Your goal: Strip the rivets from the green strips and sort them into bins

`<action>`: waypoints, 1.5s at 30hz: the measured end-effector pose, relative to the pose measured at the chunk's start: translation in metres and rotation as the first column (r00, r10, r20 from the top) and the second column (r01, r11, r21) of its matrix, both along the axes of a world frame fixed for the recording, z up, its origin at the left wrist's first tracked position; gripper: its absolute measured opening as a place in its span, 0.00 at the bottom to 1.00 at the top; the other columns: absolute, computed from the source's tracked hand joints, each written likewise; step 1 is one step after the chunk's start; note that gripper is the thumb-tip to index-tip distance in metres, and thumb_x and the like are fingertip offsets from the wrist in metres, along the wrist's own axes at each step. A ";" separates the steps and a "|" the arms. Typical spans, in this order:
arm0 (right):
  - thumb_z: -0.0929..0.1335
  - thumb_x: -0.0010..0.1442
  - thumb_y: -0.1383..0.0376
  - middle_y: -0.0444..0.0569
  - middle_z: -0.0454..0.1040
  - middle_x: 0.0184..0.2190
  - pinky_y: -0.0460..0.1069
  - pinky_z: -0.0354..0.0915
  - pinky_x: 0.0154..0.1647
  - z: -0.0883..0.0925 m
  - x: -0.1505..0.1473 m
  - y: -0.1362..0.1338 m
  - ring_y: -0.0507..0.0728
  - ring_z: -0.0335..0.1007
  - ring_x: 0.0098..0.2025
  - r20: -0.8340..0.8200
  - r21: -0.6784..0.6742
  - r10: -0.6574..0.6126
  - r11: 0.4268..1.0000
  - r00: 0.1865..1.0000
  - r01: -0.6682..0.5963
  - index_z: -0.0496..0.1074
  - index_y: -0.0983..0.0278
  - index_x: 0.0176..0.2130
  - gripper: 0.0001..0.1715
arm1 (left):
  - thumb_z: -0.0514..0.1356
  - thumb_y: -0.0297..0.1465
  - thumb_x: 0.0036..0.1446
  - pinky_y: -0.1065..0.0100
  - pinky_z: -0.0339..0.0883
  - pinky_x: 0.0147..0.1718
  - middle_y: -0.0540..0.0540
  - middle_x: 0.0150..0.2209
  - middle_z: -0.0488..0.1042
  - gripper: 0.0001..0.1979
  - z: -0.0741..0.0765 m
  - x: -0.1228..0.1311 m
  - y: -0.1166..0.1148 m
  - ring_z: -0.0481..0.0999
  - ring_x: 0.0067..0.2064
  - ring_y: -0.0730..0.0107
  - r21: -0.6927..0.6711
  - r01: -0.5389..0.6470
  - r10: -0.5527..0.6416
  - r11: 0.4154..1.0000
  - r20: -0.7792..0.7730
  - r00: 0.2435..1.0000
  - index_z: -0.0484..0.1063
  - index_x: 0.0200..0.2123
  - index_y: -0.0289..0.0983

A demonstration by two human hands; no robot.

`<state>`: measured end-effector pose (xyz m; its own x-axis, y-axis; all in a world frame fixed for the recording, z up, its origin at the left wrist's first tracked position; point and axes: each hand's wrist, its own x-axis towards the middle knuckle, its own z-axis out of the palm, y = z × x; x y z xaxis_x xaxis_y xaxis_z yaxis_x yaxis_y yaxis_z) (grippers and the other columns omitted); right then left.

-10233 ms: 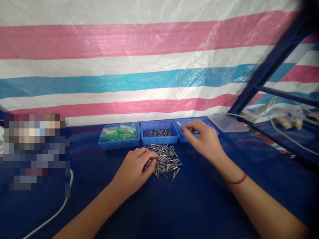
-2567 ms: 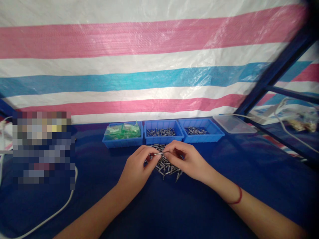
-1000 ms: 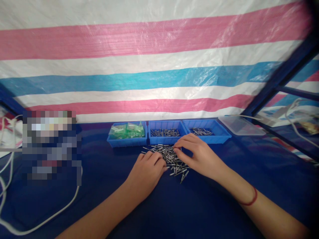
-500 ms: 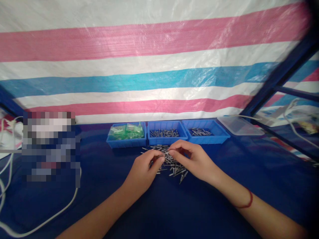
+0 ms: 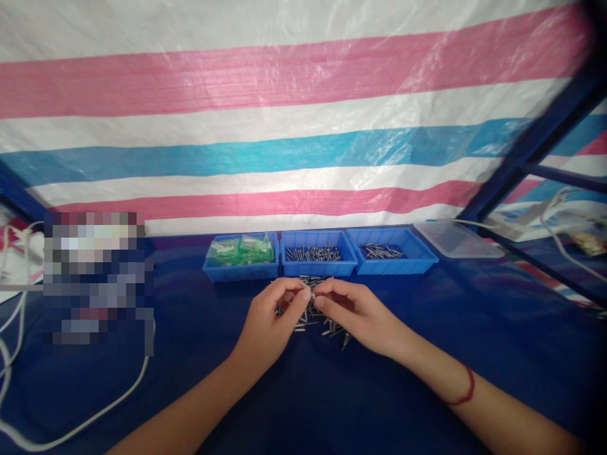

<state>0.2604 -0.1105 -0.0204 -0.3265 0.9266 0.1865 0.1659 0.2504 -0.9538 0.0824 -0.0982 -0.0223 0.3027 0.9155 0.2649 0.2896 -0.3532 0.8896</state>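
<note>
My left hand (image 5: 271, 316) is closed in a pinch, with a small silver blind rivet (image 5: 312, 296) at its fingertips. My right hand (image 5: 364, 317) pinches at the same spot, its fingertips almost meeting those of the left; most of what lies between them is covered. Both hands hover over a loose pile of blind rivets (image 5: 333, 328) on the blue table, hiding much of it. Beyond the pile, a middle blue bin (image 5: 320, 266) and a right blue bin (image 5: 403, 266) contain more rivets.
A left blue bin (image 5: 241, 273) holds green plastic bags (image 5: 249, 249). A clear plastic lid (image 5: 458, 241) lies at the back right. White cables (image 5: 109, 414) run along the left, beside a blurred-out area. Behind everything hangs a striped sheet (image 5: 265, 155).
My right hand has moved slightly left and my left hand a little up, so the fingertips are closer together. The bins have stayed put.
</note>
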 end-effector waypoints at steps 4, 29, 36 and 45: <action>0.63 0.63 0.61 0.45 0.68 0.30 0.47 0.60 0.35 0.003 -0.001 -0.001 0.52 0.62 0.33 0.064 0.064 0.024 0.998 0.998 -0.028 0.70 0.65 0.31 0.12 | 0.56 0.35 0.59 0.71 0.64 0.32 0.49 0.30 0.71 0.09 -0.001 -0.001 0.000 0.69 0.32 0.71 -0.005 0.005 -0.005 1.000 -0.003 1.000 0.71 0.36 0.37; 0.68 0.57 0.56 0.45 0.70 0.29 0.48 0.63 0.32 0.002 0.013 0.009 0.53 0.65 0.30 -0.002 0.120 -0.161 0.980 0.987 0.160 0.71 0.63 0.32 0.12 | 0.55 0.30 0.60 0.69 0.64 0.37 0.48 0.35 0.73 0.07 0.006 -0.003 0.001 0.71 0.36 0.70 0.206 0.036 0.003 0.978 -0.187 0.982 0.69 0.41 0.37; 0.65 0.59 0.57 0.51 0.74 0.28 0.51 0.62 0.33 0.009 0.089 0.041 0.57 0.68 0.29 0.328 0.609 -0.796 0.590 0.509 0.530 0.74 0.64 0.32 0.14 | 0.58 0.37 0.59 0.59 0.58 0.45 0.45 0.45 0.73 0.13 0.003 -0.006 0.000 0.68 0.48 0.59 0.281 0.282 -0.073 0.917 -0.579 0.812 0.71 0.46 0.42; 0.64 0.59 0.59 0.56 0.77 0.35 0.55 0.63 0.42 -0.006 0.107 0.055 0.62 0.72 0.37 0.474 0.695 -0.812 0.583 0.342 0.421 0.75 0.67 0.39 0.16 | 0.55 0.33 0.62 0.60 0.53 0.42 0.48 0.42 0.73 0.08 -0.002 -0.004 0.000 0.68 0.45 0.63 0.252 0.392 -0.084 0.885 -0.742 0.665 0.74 0.38 0.42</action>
